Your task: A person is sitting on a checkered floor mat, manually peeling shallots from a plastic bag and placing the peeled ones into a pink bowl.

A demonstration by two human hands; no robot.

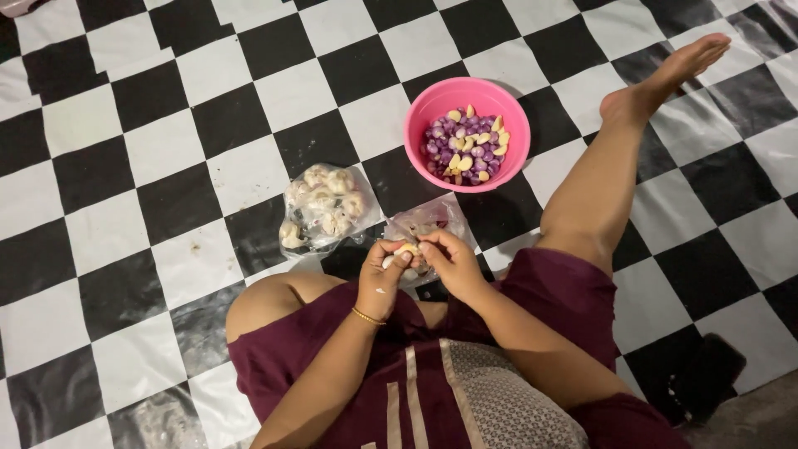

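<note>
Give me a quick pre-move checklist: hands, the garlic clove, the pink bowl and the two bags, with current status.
1. Clove held: ok. The garlic clove is pinched between the left hand and the right hand.
2. Clove fully peeled: cannot tell, the fingers cover most of it.
3. Bowl ready: ok. The pink bowl stands upright on the checkered floor mat, beyond the hands, with peeled cloves and purple pieces inside and room left.
4. Supply: ok. The clear bag of garlic bulbs lies beside the left hand.
5. Second clear bag: cannot tell what it holds; it lies just beyond the hands.
</note>
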